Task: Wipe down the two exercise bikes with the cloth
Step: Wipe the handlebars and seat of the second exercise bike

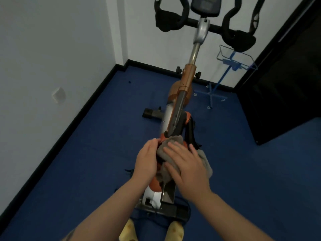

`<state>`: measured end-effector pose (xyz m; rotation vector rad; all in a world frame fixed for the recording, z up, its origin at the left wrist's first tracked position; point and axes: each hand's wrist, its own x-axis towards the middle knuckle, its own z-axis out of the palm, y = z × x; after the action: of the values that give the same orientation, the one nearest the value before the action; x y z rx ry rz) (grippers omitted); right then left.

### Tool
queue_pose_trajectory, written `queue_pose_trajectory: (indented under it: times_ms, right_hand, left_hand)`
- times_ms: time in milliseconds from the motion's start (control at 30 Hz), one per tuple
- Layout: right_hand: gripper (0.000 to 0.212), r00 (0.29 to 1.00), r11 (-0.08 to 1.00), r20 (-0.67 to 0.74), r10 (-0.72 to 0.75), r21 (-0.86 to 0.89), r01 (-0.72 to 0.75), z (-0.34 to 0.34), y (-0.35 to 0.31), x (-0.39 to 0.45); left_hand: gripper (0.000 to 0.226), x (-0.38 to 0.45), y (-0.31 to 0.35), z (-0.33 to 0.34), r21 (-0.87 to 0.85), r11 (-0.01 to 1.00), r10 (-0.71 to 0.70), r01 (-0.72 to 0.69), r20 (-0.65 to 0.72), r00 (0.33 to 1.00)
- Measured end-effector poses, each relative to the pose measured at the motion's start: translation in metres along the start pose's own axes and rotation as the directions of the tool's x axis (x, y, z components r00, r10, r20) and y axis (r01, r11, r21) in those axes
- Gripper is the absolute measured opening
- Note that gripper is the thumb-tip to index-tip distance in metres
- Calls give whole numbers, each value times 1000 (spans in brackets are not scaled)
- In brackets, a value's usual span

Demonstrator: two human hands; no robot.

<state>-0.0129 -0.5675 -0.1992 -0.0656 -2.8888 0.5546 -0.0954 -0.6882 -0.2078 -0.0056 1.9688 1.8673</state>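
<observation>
- Grey, crumpled cloth (166, 150) draped over the middle of the orange, white and silver exercise bike (188, 75), about where the frame's sloping bar meets the orange body; one fold hanging off the right side.
- Right hand (186, 168) pressed flat on top of the cloth, fingers straight and spread, gripping nothing.
- Left hand (146, 163) cupped against the left side of the frame, fingertips at the cloth's edge; whether pinching the cloth or only steadying it, cannot tell.
- Wiping apparently under way on the mid frame of this one bike; judged early to middle of the job.
- Black padded handlebars (240, 40), grey console (205, 6) and chrome stem (195, 53) well apart from the cloth, probably yet to be wiped, though no visible sign either way.
- Black base bar (152, 113) on the blue carpeted floor (86, 171) likewise away from the cloth.
- Second bike nowhere in view; presumably entirely left to do.
- Blue wire-frame stand (231, 65) standing beside the bike near the white wall (52, 49), no part of the job.
</observation>
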Motion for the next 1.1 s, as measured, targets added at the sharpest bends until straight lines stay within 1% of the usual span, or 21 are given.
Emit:
queue_pose_trajectory:
  times_ms: [33, 100, 133, 200, 267, 300, 400, 433, 500, 567, 600, 633, 700, 767, 800, 833, 867, 933, 1000, 1033, 1100]
  right_hand:
    - [44, 986, 989, -80, 148, 39, -145, 2, -6, -1]
    - [51, 880, 900, -195, 434, 136, -414, 11, -18, -9]
    - [55, 829, 856, -218, 516, 167, -489, 15, -24, -15]
    - [60, 802, 826, -196, 564, 160, -541, 20, -27, -25]
    - [56, 806, 816, -135, 577, 131, -563, 17, -13, -13]
    - [53, 786, 789, -92, 612, 143, -598, 12, -2, 0]
    - [41, 657, 617, 126, 743, 251, -746, -5, 28, 40]
    - [40, 646, 599, 139, 750, 270, -754, -7, 31, 43]
    - [43, 691, 659, 34, 722, 270, -702, -2, 24, 28]
    - [55, 739, 734, -112, 664, 285, -617, 7, 5, -6]
    - [61, 757, 760, -147, 637, 284, -584, 11, 1, -20]
    - [63, 775, 777, -147, 615, 277, -565, 14, 6, -24]
    - [53, 774, 738, -15, 633, 316, -597, 8, 30, -4]
    - [42, 742, 637, 199, 640, 402, -657, -7, 53, 27]
    - [39, 731, 583, 248, 635, 467, -665, -11, 62, 36]
    - [37, 727, 547, 254, 638, 516, -659, -10, 66, 39]
    - [36, 730, 545, 211, 650, 541, -641, -6, 62, 33]
    - [42, 780, 663, 8, 626, 521, -538, 10, 38, -2]
    - [56, 841, 764, -109, 530, 491, -418, 15, 20, -31]
    - [58, 863, 784, -107, 494, 484, -389, 14, 25, -30]
    - [57, 866, 732, 66, 496, 505, -457, 10, 47, 5]
  left_hand:
    - [29, 0, 4, 2, 34, 999, 36, -37, 30, 999]
    - [21, 2, 10, 7, 120, 988, 91, -101, 85, 992]
    - [20, 5, 11, 10, 169, 977, 113, -132, 118, 987]
    - [23, 11, 11, 15, 276, 943, 142, -187, 177, 974]
    - [26, 17, 11, 21, 355, 908, 159, -223, 199, 967]
    - [25, 19, 12, 25, 393, 890, 165, -231, 194, 967]
    - [22, 20, 13, 34, 519, 823, 195, -231, 125, 973]
    - [21, 18, 12, 35, 548, 803, 219, -235, 95, 971]
    - [19, 17, 10, 36, 585, 775, 258, -239, 53, 965]
    - [19, 19, 8, 37, 621, 745, 283, -246, 40, 958]
    - [19, 19, 7, 38, 636, 729, 298, -253, 38, 954]
    - [19, 19, 6, 39, 646, 717, 315, -263, 36, 948]
    - [19, 19, 5, 41, 657, 703, 342, -272, 22, 939]
    - [19, 20, 3, 41, 655, 708, 351, -264, -1, 936]
    - [19, 20, 2, 42, 648, 716, 355, -258, -20, 935]
    - [20, 20, 1, 42, 638, 728, 362, -251, -46, 931]
    - [20, 18, 0, 42, 624, 743, 371, -242, -84, 925]
    - [21, 12, -1, 43, 585, 776, 414, -236, -191, 890]
    - [21, 8, -2, 46, 569, 785, 466, -244, -283, 838]
    - [19, 7, -1, 48, 572, 787, 471, -230, -317, 823]
    - [17, 4, 0, 53, 572, 804, 437, -163, -383, 814]
